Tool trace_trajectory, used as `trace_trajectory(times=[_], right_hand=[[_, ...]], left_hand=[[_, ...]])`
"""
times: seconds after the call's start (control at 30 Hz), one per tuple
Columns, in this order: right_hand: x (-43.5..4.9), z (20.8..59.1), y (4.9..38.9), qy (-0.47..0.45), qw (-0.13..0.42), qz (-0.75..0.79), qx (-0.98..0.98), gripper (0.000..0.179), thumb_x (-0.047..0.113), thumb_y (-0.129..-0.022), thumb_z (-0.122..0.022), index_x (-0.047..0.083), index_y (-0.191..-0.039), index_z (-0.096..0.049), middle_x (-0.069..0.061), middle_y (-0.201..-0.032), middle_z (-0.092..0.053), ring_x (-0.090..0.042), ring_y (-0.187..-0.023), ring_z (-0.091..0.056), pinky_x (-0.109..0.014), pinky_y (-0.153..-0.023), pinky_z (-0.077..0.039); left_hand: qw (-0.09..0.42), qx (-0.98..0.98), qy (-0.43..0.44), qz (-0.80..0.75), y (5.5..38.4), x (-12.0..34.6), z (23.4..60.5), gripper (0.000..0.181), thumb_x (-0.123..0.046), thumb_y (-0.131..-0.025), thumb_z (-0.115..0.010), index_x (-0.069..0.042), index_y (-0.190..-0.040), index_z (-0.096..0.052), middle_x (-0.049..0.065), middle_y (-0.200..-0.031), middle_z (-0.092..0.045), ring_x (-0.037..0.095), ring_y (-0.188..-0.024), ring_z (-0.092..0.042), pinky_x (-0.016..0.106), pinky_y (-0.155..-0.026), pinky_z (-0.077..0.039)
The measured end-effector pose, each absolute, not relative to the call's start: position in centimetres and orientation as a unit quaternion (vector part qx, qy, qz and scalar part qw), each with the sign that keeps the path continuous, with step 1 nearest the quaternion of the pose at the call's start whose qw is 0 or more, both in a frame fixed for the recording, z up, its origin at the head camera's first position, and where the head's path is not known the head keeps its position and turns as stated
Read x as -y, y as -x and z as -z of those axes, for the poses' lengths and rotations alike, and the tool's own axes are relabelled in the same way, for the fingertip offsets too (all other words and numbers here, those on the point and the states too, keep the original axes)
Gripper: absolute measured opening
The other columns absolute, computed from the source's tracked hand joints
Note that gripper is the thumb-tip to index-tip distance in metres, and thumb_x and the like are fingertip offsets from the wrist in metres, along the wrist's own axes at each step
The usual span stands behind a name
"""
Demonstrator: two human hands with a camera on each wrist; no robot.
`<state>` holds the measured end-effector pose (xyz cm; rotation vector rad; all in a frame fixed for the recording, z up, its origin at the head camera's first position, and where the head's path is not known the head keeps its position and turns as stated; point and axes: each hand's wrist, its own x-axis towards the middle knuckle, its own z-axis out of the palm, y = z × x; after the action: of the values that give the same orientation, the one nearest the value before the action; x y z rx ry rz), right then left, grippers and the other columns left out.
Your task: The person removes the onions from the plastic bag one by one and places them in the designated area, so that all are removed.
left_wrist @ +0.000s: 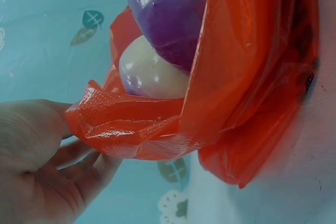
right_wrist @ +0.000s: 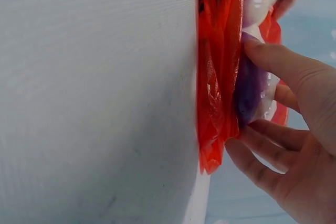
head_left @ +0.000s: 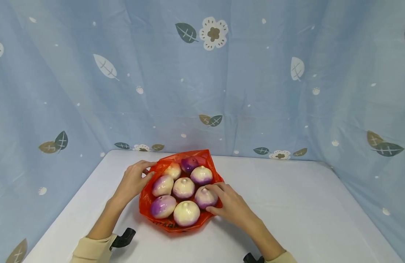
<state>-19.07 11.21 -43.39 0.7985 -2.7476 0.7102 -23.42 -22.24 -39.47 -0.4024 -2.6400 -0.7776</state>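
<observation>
An open red plastic bag (head_left: 146,197) sits on the table with several glossy purple-and-white onions (head_left: 184,188) inside. At the bag's left rim, my left hand (head_left: 133,180) pinches the plastic between thumb and fingers; the left wrist view shows the gathered red edge (left_wrist: 126,129) at the fingertips. My right hand (head_left: 233,204) is at the bag's right side, its thumb and fingers around an onion (head_left: 205,197) there. In the right wrist view, that onion's purple side (right_wrist: 251,90) shows between the thumb and the fingers, still within the bag.
The bag stands on a white-covered table (head_left: 287,204), left of its middle. A blue curtain (head_left: 255,80) with leaf and flower prints hangs behind and at both sides. Black wrist mounts (head_left: 123,238) show near the tan sleeves (head_left: 94,250).
</observation>
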Motion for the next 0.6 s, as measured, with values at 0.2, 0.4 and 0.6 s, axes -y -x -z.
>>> trace_trajectory(times=[0.2,0.4,0.6], right_hand=[[-11.38,43.54,19.1,-0.267,0.084,-0.232,0.932,0.065,0.041,-0.078,-0.081,0.028,-0.135,-0.053,0.002,-0.126,-0.06,-0.019,-0.117,-0.058,-0.045,-0.094,-0.056],[-11.4,43.61,19.15,-0.271,0.079,-0.233,0.931,0.064,0.041,-0.078,-0.081,0.028,-0.134,-0.053,0.002,-0.126,-0.061,-0.018,-0.115,-0.059,-0.044,-0.095,-0.056],[-11.44,43.51,19.22,-0.27,0.076,-0.234,0.931,0.063,0.041,-0.079,-0.08,0.027,-0.135,-0.053,0.001,-0.126,-0.061,-0.019,-0.116,-0.06,-0.045,-0.096,-0.055]], left_hand=[[0.173,0.934,0.138,0.279,23.41,22.04,39.45,0.031,-0.004,-0.088,-0.067,-0.003,-0.119,-0.069,0.016,-0.109,-0.071,0.025,-0.083,-0.068,0.041,-0.071,-0.058],[0.173,0.934,0.136,0.281,23.37,22.13,39.45,0.031,-0.004,-0.088,-0.067,-0.004,-0.118,-0.07,0.016,-0.108,-0.071,0.025,-0.083,-0.068,0.039,-0.069,-0.058],[0.174,0.934,0.137,0.281,23.42,22.19,39.49,0.031,-0.003,-0.088,-0.067,-0.003,-0.119,-0.069,0.017,-0.108,-0.071,0.026,-0.084,-0.068,0.041,-0.071,-0.058]])
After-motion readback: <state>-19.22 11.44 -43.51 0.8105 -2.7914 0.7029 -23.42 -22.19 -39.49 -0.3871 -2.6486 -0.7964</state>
